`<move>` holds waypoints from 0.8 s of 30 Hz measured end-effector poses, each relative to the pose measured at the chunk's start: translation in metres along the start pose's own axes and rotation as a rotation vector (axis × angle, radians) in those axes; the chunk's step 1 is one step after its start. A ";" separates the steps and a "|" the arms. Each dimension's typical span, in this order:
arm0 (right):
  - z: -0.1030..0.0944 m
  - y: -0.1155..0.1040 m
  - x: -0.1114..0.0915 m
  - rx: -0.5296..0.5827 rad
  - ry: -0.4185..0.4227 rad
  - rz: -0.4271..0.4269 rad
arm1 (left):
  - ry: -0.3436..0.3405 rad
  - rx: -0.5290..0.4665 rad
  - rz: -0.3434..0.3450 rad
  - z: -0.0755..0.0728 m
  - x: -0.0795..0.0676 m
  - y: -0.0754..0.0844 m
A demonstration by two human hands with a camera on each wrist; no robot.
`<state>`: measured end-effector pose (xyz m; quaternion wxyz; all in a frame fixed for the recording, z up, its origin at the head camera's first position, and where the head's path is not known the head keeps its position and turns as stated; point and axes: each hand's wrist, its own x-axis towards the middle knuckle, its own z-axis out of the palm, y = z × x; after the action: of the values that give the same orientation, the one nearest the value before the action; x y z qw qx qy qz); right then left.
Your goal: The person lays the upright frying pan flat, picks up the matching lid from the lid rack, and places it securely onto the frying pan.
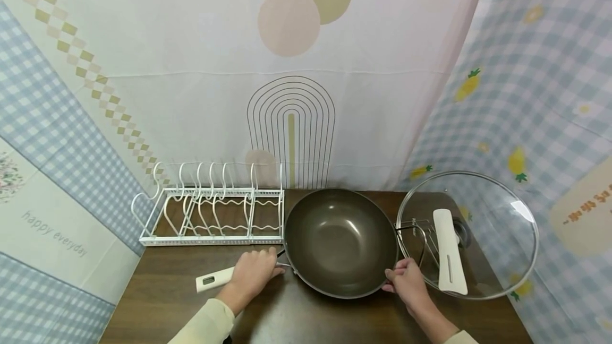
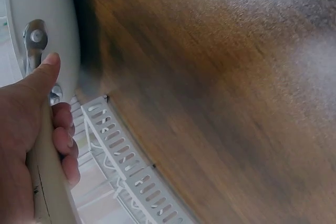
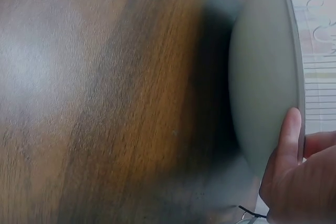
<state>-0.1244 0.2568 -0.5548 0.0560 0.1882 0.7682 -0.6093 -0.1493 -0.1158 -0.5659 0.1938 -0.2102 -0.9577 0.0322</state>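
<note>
A wok [image 1: 340, 243] with a dark brown inside and a pale outer wall [image 3: 265, 66] is in the middle of the head view, its opening facing up. My left hand [image 1: 253, 275] grips its cream handle [image 1: 214, 279], fingers wrapped around and thumb lying along it toward the metal bracket [image 2: 35, 36]. At the wok's right front edge, my right hand [image 1: 408, 283] pinches the rim between thumb and fingers. In the right wrist view, a fingertip [image 3: 291, 124] presses against the pale outer wall just below the rim.
A white wire rack [image 1: 212, 240] with upright dividers stands left of the wok, close to it. On the right, a glass lid [image 1: 507, 259] with a long cream handle [image 1: 449, 259] leans in a wire stand [image 1: 423, 235]. Hanging cloths [image 1: 382, 94] close off the wooden table [image 1: 311, 328] behind and at both sides.
</note>
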 end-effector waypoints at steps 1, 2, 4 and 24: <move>-0.001 0.000 0.001 0.004 -0.005 0.002 | 0.000 -0.002 0.002 0.000 0.000 0.000; -0.001 0.001 0.001 0.009 -0.009 0.003 | -0.004 -0.006 0.006 0.000 0.001 0.000; -0.002 0.002 0.002 0.010 -0.018 0.001 | -0.005 -0.018 0.011 -0.001 0.001 -0.001; -0.016 -0.002 -0.002 -0.160 -0.074 0.009 | -0.046 -0.093 -0.015 -0.006 0.004 -0.002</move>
<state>-0.1205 0.2711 -0.5486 0.1021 0.1641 0.8110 -0.5522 -0.1511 -0.1158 -0.5586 0.1619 -0.2108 -0.9640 -0.0092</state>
